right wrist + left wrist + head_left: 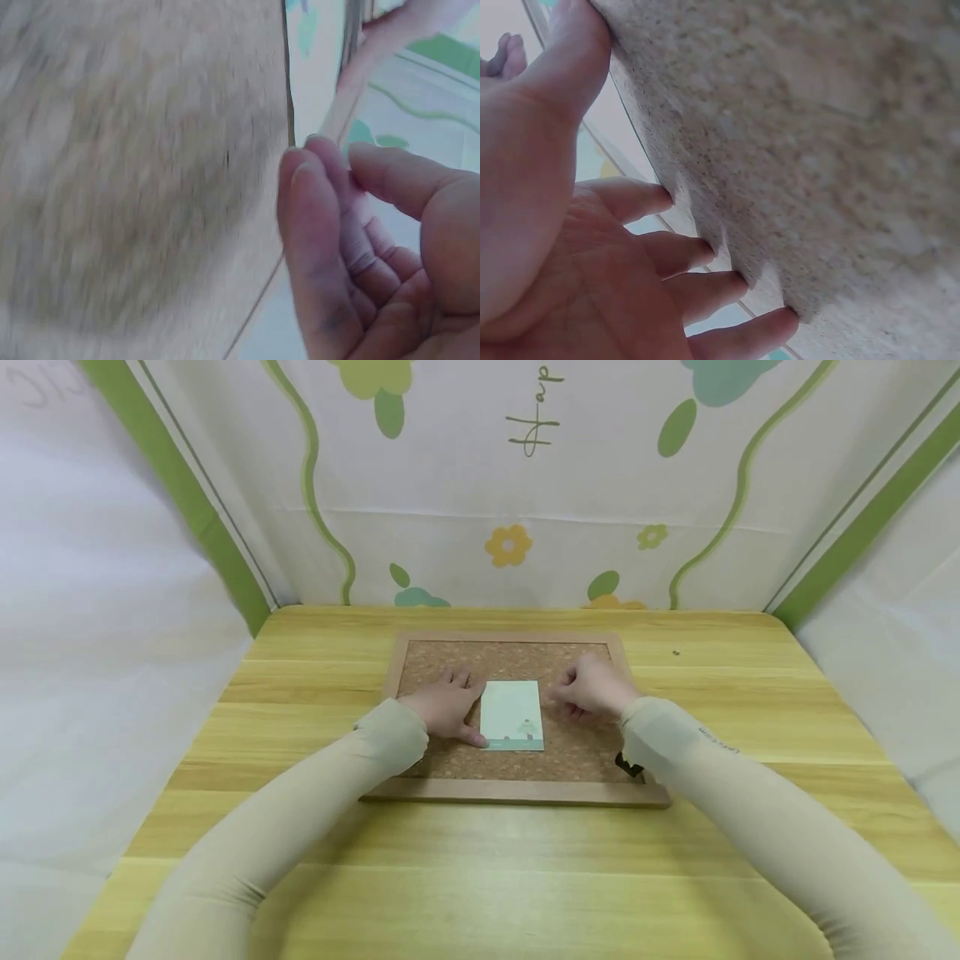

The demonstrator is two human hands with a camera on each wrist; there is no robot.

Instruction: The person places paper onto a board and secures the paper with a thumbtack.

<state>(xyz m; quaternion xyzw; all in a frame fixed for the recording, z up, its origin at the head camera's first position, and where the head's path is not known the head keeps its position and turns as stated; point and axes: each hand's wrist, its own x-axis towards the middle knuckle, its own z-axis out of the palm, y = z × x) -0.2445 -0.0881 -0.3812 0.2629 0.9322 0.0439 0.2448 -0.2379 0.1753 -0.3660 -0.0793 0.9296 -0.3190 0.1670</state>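
A pale green note sheet [510,714] with a small tree print and a darker lower band lies on a framed cork board [480,768]. My left hand [448,706] rests at the sheet's left side, fingers spread, the thumb at its lower left corner. In the left wrist view, several fingertips [739,279] touch the cork [840,135]. Just off the sheet's right edge is my right hand [588,687], its fingers bent and thumb and fingertips brought together. Anything tiny between those fingertips [319,202] is hidden from sight.
Wood-grain table [480,877] surrounds the board. A tiny dark object [677,652] lies on it beyond the board's right corner. Something black [628,765] shows by the right cuff. A printed white curtain [480,485] hangs behind.
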